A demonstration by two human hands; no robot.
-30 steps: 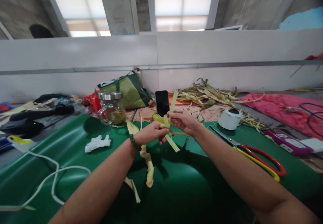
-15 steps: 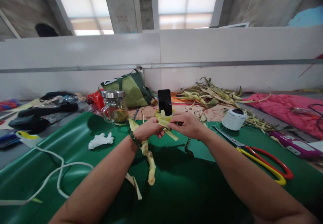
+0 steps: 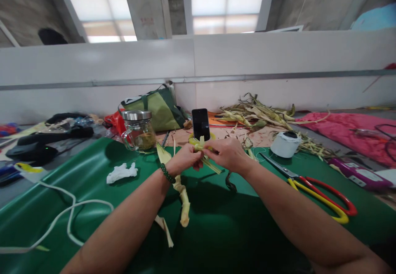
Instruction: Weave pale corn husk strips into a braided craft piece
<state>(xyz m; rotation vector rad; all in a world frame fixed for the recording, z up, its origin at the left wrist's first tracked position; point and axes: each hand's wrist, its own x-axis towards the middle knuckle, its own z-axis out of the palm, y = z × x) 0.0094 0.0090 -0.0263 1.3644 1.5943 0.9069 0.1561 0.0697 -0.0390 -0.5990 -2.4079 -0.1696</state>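
Observation:
Pale yellow-green strips of dried plant leaf (image 3: 211, 166) run between my two hands, in front of an upright phone. My left hand (image 3: 187, 158), with a green bead bracelet at the wrist, is closed on the folded strip. The fingers of my right hand (image 3: 227, 152) pinch the same strip near its upper fold. Its loose ends point down to the right. Below my left hand a thick, knobbly pale stalk (image 3: 185, 208) lies on the green mat (image 3: 222, 233), with a thin dry leaf scrap (image 3: 165, 230) near it.
Large scissors (image 3: 309, 183) with red and yellow handles and a white thread spool (image 3: 285, 144) lie to the right. Behind are a phone (image 3: 201, 123), a glass jar (image 3: 140, 136), a green bag (image 3: 161, 109) and a leaf pile (image 3: 260, 115). White cable (image 3: 72, 212) crosses the left.
My right fingers have shifted slightly up and left along the strip, closer to my left hand. The strip's fold looks tighter. The view has moved slightly.

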